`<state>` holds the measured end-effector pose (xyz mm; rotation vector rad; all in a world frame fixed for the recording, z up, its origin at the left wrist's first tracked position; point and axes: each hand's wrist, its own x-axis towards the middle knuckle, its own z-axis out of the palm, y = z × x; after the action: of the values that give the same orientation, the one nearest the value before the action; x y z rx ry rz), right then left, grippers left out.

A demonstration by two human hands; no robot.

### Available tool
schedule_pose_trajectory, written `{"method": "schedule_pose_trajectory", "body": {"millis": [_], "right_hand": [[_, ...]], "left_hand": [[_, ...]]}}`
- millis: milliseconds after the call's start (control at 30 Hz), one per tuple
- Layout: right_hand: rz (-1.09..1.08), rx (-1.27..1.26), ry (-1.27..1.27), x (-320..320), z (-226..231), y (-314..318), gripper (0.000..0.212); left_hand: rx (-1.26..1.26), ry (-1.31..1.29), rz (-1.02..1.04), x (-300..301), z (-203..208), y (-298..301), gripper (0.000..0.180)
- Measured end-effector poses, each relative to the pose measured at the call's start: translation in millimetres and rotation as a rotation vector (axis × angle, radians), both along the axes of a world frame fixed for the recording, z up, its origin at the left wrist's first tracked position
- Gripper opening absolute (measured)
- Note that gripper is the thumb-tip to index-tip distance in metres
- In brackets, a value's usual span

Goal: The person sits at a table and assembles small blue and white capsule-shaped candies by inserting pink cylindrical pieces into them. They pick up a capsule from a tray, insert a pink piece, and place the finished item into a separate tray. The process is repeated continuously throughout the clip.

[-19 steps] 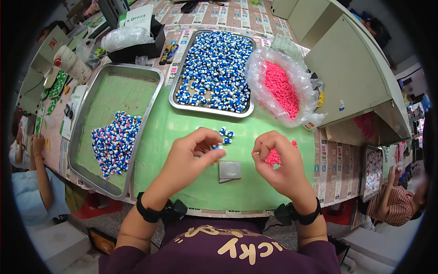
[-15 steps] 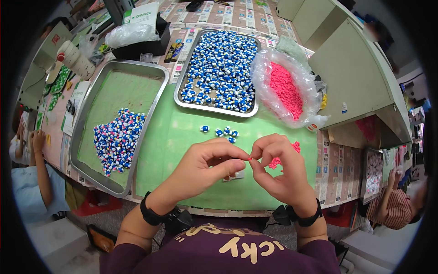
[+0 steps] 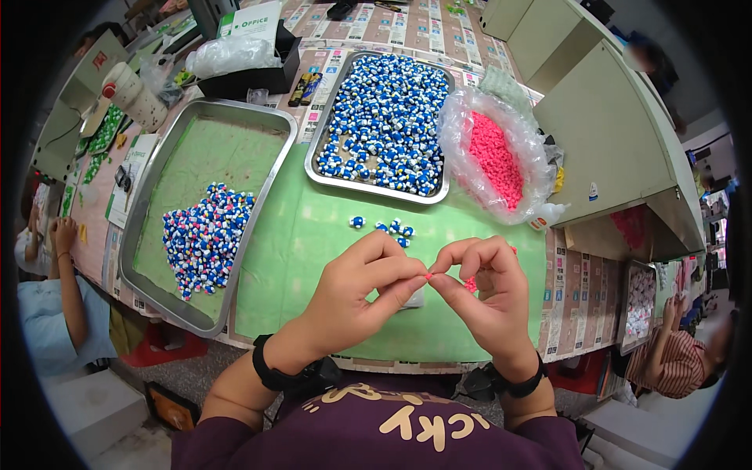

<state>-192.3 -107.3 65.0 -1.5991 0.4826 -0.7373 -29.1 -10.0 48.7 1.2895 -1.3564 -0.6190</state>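
Over the green mat (image 3: 282, 235), my hands meet fingertip to fingertip. My left hand (image 3: 356, 286) pinches a tiny pink piece (image 3: 428, 276) between thumb and forefinger. The thumb and forefinger of my right hand (image 3: 489, 294) close on the same piece from the other side; its other fingers are curled. Just beyond my left hand lie a single blue-and-white bead-like figure (image 3: 357, 222) and a small cluster of similar figures (image 3: 397, 228). A pile of pink pieces (image 3: 470, 284) is mostly hidden behind my right hand. Beneath the fingers, a small whitish object (image 3: 415, 300) shows in part.
At left stands a metal tray (image 3: 266, 192) with blue-white-pink figures. Another metal tray (image 3: 384, 190) behind the mat holds many blue-and-white figures. A clear plastic bag (image 3: 457, 125) of pink pieces (image 3: 496, 160), a white bottle (image 3: 551, 214) and a grey cabinet (image 3: 611, 125) stand right.
My left fingertips have drawn together into a tighter pinch at the pink piece. The right fingers have shifted slightly, covering more of the pink pile. The whole view has moved a little.
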Motion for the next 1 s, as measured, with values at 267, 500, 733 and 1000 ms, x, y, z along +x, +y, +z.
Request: {"method": "schedule_pose_trajectory", "body": {"millis": [267,500,733,1000], "right_hand": [[0.105,0.034,0.164,-4,-2,-8,0.02],[0.21,-0.405,0.417,-2,-6,-27,0.018],[0.313,-0.641,0.535,6,-4,-19,0.015],[0.188,-0.465,0.378,7,7,-20,0.018]], "left_hand": [[0.04,-0.104,-0.026,0,-7,1,0.014],[0.315,0.259,0.016,15,-13,12,0.026],[0.294,0.496,-0.059,33,-10,18,0.032],[0.298,0.808,-0.014,26,-8,12,0.027]]}}
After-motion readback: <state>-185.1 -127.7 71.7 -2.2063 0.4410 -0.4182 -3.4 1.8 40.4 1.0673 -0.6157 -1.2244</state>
